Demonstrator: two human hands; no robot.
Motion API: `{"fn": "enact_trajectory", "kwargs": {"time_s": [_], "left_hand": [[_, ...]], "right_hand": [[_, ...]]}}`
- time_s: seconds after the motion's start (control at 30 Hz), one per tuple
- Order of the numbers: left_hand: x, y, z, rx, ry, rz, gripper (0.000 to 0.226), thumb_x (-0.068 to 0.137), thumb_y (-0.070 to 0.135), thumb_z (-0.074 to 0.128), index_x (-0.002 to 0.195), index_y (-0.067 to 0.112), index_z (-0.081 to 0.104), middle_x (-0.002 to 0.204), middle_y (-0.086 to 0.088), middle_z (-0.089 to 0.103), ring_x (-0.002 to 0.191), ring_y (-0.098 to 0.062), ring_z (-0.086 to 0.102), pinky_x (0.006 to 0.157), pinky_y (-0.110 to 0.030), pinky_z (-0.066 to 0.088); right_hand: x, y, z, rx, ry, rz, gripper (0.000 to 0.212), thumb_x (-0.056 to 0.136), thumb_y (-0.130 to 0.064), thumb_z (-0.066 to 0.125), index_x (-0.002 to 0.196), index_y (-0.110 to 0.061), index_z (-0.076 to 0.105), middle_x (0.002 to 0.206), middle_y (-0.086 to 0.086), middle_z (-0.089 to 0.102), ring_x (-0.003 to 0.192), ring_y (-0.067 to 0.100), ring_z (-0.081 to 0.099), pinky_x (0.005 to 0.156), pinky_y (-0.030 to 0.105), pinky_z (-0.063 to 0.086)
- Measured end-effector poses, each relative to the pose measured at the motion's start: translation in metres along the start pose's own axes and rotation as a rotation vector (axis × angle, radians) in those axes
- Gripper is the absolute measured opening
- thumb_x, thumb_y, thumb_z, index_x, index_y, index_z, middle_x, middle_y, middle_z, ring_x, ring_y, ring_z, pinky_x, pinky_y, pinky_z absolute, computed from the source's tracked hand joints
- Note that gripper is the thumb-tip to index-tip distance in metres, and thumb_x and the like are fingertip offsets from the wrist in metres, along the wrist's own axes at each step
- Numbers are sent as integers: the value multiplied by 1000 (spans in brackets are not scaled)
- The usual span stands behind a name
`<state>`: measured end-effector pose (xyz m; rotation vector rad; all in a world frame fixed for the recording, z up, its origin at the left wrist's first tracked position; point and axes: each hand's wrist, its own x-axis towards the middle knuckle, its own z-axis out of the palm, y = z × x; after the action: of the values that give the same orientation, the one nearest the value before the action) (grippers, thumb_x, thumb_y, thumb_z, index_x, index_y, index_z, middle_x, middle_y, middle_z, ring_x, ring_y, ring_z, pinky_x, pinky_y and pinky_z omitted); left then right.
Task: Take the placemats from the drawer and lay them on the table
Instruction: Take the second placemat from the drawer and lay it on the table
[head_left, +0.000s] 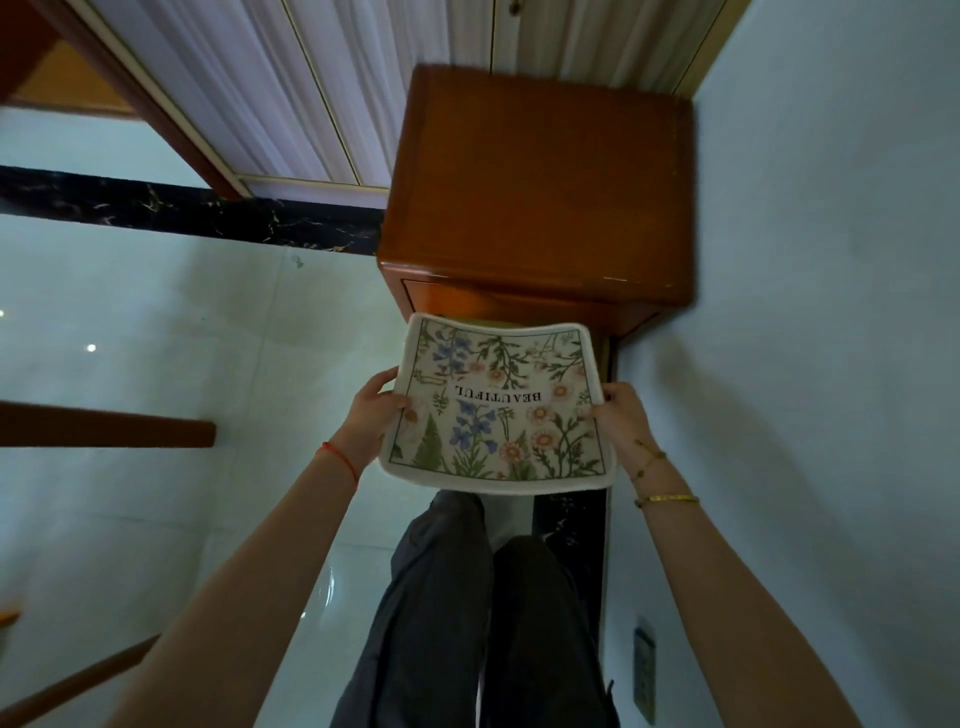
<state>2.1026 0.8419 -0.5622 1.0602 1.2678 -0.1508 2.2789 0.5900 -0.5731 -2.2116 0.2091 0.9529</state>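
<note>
Head view, left to right: a wooden rail (104, 427) juts in at the middle left over the pale tiled floor (156, 312); whether it belongs to the table I cannot tell. Just left of centre, the left hand (371, 415) pinches the placemat (498, 410) by its left edge, thumb on the floral print and fingers mostly hidden beneath. The mat hangs in the air at the frame's centre, sagging a little in the middle, in front of the wooden cabinet (540, 182) in the upper centre. The drawer is mostly hidden behind the mat. The right hand (621, 421) pinches the opposite edge the same way. By the look of it the mat is out, and carrying it comes next. Hold both pinches firm, draw the mat taut, and turn toward the table before lowering, so it lands flat without folding.
</note>
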Motion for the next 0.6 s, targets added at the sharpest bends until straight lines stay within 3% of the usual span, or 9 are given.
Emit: {"fn": "enact_trajectory", "kwargs": {"time_s": [0.13,0.23,0.33,0.5,0.6], "left_hand": [[-79,21,-26,-112,7,101,53,89,-15,51,136,8,51,94,-13,70,83,-28,70,67,-41,58],[-137,38,-47,-166,7,187,48,90,-13,53,131,13,51,96,-13,71,82,-27,72,60,-38,60],[-189,51,-71,-216,10,264,46,90,-12,54,127,14,52,102,-15,71,87,-31,73,62,-39,63],[-251,58,-112,-247,131,331,37,86,-12,56,109,17,56,106,-11,71,90,-30,73,75,-46,62],[-275,61,-137,-246,235,349,31,86,-10,57,101,18,55,105,-9,70,87,-22,71,68,-36,61]], "right_hand": [[-69,-38,-30,39,-1,-78,27,84,-2,58,111,0,56,105,15,65,92,29,66,77,43,58],[-122,-70,-47,115,3,-170,21,85,-6,60,97,-18,48,94,1,59,80,15,60,56,29,48],[-169,-98,-59,201,-13,-263,22,85,-7,63,93,-23,50,94,-2,64,79,10,64,57,26,52],[-230,-148,-64,251,-118,-371,27,83,-7,59,94,-31,54,90,3,72,78,22,71,66,38,58],[-258,-187,-55,210,-161,-474,30,86,-5,56,91,-34,53,88,3,73,67,18,73,54,33,57]]}}
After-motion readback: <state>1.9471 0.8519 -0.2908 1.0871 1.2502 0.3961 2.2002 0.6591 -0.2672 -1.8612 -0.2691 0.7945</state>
